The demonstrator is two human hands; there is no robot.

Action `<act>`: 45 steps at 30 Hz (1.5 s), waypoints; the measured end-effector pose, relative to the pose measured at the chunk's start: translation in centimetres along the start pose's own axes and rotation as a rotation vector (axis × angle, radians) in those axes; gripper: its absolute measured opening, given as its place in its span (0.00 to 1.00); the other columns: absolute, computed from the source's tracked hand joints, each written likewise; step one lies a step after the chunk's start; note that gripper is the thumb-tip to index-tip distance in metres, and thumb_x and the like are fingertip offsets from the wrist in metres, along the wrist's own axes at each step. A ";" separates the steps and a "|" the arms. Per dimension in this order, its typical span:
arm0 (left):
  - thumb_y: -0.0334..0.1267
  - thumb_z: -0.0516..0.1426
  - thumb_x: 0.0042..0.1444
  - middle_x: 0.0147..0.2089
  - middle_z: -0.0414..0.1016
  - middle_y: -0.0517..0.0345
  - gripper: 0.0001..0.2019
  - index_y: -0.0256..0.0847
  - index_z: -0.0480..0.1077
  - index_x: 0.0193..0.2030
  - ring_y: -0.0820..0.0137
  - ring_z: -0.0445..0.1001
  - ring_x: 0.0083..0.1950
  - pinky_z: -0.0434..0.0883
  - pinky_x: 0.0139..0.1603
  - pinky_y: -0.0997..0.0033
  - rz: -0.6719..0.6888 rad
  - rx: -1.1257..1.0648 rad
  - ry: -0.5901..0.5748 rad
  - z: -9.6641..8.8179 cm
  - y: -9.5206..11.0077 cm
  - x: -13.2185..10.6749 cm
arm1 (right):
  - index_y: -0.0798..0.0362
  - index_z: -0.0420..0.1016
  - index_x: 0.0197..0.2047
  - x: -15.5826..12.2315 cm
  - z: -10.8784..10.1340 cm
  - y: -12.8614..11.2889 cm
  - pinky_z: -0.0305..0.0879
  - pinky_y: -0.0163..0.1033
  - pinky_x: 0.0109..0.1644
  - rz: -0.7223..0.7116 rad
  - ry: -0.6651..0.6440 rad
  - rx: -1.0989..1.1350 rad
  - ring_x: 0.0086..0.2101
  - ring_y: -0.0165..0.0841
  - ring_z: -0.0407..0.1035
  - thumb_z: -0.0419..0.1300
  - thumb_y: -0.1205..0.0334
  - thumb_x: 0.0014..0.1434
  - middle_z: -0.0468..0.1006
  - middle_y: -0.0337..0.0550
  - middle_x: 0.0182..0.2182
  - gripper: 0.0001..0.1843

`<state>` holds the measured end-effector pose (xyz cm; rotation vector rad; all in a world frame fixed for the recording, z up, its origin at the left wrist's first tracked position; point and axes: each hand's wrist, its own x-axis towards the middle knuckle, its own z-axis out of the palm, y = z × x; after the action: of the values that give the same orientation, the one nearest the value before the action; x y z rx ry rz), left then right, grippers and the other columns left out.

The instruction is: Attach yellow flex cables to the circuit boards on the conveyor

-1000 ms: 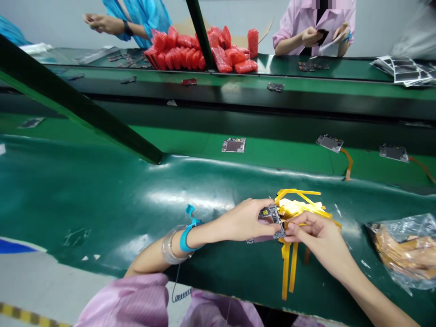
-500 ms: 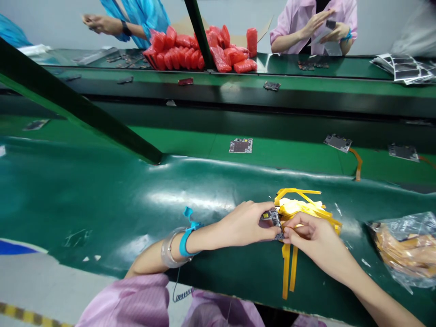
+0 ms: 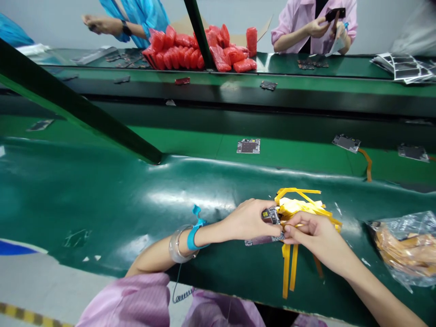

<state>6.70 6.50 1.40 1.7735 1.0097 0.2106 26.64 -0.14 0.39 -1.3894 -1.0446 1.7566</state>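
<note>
My left hand (image 3: 254,219) is closed around a small circuit board (image 3: 271,215), thumb and fingers gripping its edges. Part of the board shows below the thumb. At the board's right edge, my right hand (image 3: 308,230) pinches with thumb and forefinger; the pinched end is hidden. A flat orange flex cable (image 3: 318,266) comes out beneath that hand. Just behind both hands lies a pile of yellow flex cables (image 3: 299,206), with two strips hanging toward the front edge. A blue wrist strap (image 3: 193,238) and a clear bangle are on my left wrist.
A plastic bag of orange flex cables (image 3: 405,250) lies at right. Circuit boards (image 3: 248,146) sit on the green belt (image 3: 204,143) ahead. A slanted green post (image 3: 102,120) stands at left. Across the line, two people work near red wrapped packets (image 3: 184,52).
Boards on the near belt have shifted right, those on the far belt left. My left hand has turned the board slightly, and an orange cable now shows under my right hand.
</note>
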 end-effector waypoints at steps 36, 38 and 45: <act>0.51 0.47 0.69 0.61 0.67 0.48 0.17 0.43 0.61 0.56 0.62 0.65 0.63 0.64 0.62 0.61 0.069 -0.258 0.324 -1.2 -1.7 1.3 | 0.58 0.78 0.38 7.0 -8.2 -5.2 0.72 0.36 0.32 -0.231 0.356 -0.146 0.28 0.33 0.74 0.71 0.48 0.52 0.79 0.45 0.28 0.21; 0.52 0.48 0.69 0.64 0.64 0.49 0.18 0.44 0.61 0.57 0.61 0.64 0.64 0.63 0.63 0.60 0.062 -0.242 0.321 -1.2 -2.1 1.4 | 0.59 0.77 0.41 8.9 -10.8 -6.7 0.74 0.39 0.38 -0.304 0.498 -0.196 0.32 0.33 0.75 0.66 0.47 0.60 0.80 0.46 0.33 0.21; 0.53 0.49 0.69 0.42 0.74 0.54 0.17 0.40 0.66 0.43 0.68 0.74 0.44 0.71 0.45 0.69 0.142 -0.386 0.239 1.7 -3.0 2.1 | 0.56 0.74 0.48 5.7 -8.0 -1.2 0.68 0.51 0.52 -0.671 0.728 -0.471 0.45 0.40 0.72 0.59 0.56 0.69 0.76 0.46 0.44 0.12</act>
<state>7.39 7.19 -2.51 1.4871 0.9356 0.6742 33.17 6.83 -2.10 -1.5190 -1.3133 0.4683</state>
